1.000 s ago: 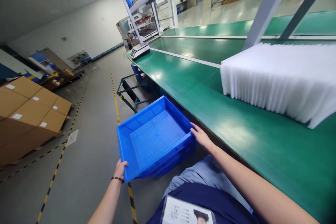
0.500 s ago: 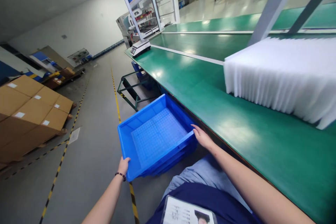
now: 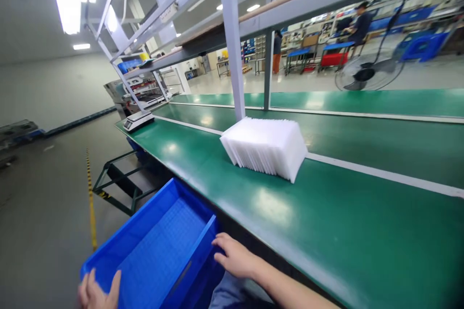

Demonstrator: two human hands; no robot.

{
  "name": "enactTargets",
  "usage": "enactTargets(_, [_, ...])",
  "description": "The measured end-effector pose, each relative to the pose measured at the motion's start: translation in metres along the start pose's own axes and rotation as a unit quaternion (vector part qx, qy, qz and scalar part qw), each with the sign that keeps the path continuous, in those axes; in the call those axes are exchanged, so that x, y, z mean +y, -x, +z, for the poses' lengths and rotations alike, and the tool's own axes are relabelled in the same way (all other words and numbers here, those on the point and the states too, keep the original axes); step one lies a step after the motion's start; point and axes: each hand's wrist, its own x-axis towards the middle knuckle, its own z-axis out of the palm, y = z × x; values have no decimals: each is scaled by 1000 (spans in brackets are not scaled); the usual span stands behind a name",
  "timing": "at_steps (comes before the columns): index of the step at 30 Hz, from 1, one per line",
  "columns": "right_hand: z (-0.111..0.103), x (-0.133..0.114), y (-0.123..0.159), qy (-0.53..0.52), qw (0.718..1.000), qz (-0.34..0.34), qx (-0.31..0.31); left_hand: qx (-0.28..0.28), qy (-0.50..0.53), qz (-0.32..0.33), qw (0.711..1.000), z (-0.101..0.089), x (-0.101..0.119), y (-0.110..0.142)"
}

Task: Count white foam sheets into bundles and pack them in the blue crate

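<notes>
An empty blue plastic crate [image 3: 159, 244] stands at the lower left, below the front edge of the green workbench. At its near left rim is my left hand [image 3: 97, 292], thumb and fingers spread, overlapping the rim; whether it touches is unclear. Beside the crate's right corner my right hand [image 3: 235, 257] hovers with its fingers apart and nothing in them. A block of thin white foam sheets [image 3: 261, 147], standing packed on edge, rests on the workbench [image 3: 337, 227] ahead and to the right.
A weighing scale [image 3: 138, 120] sits at the bench's far left end, with a dark green metal frame [image 3: 119, 178] on the floor below. A grey post [image 3: 234, 43] rises behind the foam and supports an overhead shelf. A fan [image 3: 364, 75] and two people are beyond the bench.
The view has swung right and up, so the crate appears lower left and the foam nearer the middle. My hands have loosened from the crate's rim; the right one is now off it.
</notes>
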Motion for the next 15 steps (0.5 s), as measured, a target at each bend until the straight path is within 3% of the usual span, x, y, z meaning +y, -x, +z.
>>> enactTargets(2, [-22, -12, 27, -8, 1000, -30, 0, -25, 158, 108, 981, 19, 65, -10])
enactTargets(6, [-80, -12, 64, -50, 993, -19, 103, -112, 283, 142, 942, 82, 196, -29])
enactTargets(9, [-132, 10, 79, -53, 962, 44, 264, -186, 383, 105, 899, 143, 285, -43])
enactTargets(12, [-185, 40, 84, -37, 899, 114, 420, -268, 459, 36, 846, 198, 367, -57])
enactTargets(15, [-234, 63, 75, -35, 856, 165, 489, -366, 500, -31, 784, 233, 436, -68])
